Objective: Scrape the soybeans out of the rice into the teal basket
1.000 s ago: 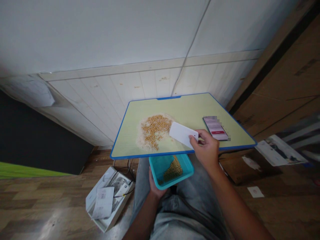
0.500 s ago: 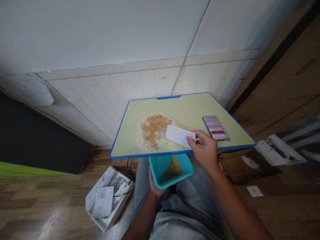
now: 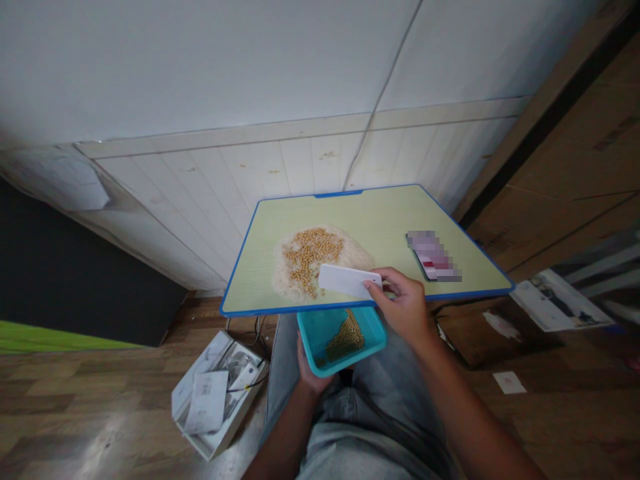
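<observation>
My right hand [image 3: 400, 300] pinches a flat white plastic card [image 3: 345, 281] by its right end. The card slants over the near part of the folding table, its left end beside a heap of yellow soybeans [image 3: 313, 247] mixed with pale rice grains [image 3: 357, 252]. Below the table's front edge, my left hand [image 3: 313, 377] is wrapped round the near left side of a turquoise plastic tub [image 3: 375, 350]; most of its fingers are hidden. Soybeans [image 3: 347, 337] lie in the tub, piled to the right. The tub is over my lap, its far rim close under the table edge.
The yellow table [image 3: 385, 213] has a blue rim. A phone [image 3: 433, 257], partly blurred out, lies on its right side. An open white box [image 3: 220, 393] with papers and cables stands on the floor at left. Cardboard [image 3: 560, 160] rises at right, and a wall is behind.
My right hand and the white card have moved left and a little nearer to the table's front edge, and the card lies more level. My left hand and the tub stay put.
</observation>
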Motion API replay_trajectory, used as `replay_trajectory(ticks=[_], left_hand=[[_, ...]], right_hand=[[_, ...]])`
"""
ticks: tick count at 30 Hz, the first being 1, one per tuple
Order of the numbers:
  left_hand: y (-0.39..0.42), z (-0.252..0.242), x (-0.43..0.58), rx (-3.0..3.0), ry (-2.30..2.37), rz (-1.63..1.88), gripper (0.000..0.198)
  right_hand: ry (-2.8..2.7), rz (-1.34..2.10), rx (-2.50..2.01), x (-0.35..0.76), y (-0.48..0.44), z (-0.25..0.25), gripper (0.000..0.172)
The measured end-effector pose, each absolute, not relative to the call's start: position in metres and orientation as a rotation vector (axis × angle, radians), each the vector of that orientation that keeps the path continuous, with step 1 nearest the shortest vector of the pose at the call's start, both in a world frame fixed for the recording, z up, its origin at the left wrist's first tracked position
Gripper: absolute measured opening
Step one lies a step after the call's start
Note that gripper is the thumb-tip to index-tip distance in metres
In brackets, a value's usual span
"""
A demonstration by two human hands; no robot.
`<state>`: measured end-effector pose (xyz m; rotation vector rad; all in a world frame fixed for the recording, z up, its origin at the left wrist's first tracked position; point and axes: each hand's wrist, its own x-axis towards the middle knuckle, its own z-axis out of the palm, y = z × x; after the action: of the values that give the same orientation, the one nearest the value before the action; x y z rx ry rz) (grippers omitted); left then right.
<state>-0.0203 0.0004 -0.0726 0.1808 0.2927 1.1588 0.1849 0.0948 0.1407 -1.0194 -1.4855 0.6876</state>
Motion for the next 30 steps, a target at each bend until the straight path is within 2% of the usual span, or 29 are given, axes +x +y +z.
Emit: replay_trajectory(ticks=[5,16,30], left_hand=[[0.0,-0.069,-0.02,0.024,0.534,1.222,0.068],[0.003,-0.036,-0.011,-0.2,0.721,1.254,0.084],[0.006,-0.021,-0.011,-0.212,0.751,1.274,0.075]], right_hand=[[-1.498,0.73,-1.008,0.183,0.094,0.139,0.016],[-1.525,0.74,-1.001,0.187,0.088,0.144,0.016],[-1.469,0.711,-0.999,0.178,0.089,0.141,0.015]])
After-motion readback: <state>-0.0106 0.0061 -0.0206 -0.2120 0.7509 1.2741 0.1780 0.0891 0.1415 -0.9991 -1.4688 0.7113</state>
